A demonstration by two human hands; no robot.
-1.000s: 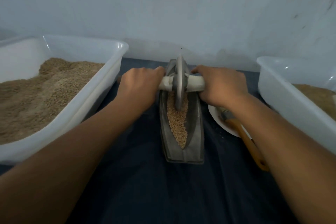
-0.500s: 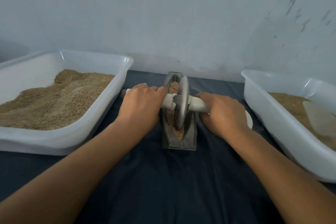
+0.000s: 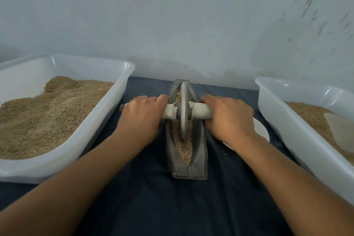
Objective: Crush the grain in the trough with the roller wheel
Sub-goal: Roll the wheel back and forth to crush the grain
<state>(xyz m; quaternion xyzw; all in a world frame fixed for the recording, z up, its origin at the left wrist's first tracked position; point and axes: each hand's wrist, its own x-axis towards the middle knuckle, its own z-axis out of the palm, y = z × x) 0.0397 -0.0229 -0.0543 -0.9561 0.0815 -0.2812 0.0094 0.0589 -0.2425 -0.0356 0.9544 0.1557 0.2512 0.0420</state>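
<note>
A grey boat-shaped trough lies lengthwise on the dark cloth in the middle of the table. Tan grain fills its groove. The grey roller wheel stands upright in the groove at about mid-length, on a pale axle handle that runs across the trough. My left hand grips the left end of the handle and my right hand grips the right end. Both hands hide most of the handle.
A white tub heaped with grain stands to the left. Another white tub with grain and a pale scoop stands to the right. A white plate lies partly under my right wrist. A grey wall closes the back.
The wheel has rolled from the trough's far end towards me and now sits near mid-length. The view has also lifted and pulled back, so the whole trough shows.
</note>
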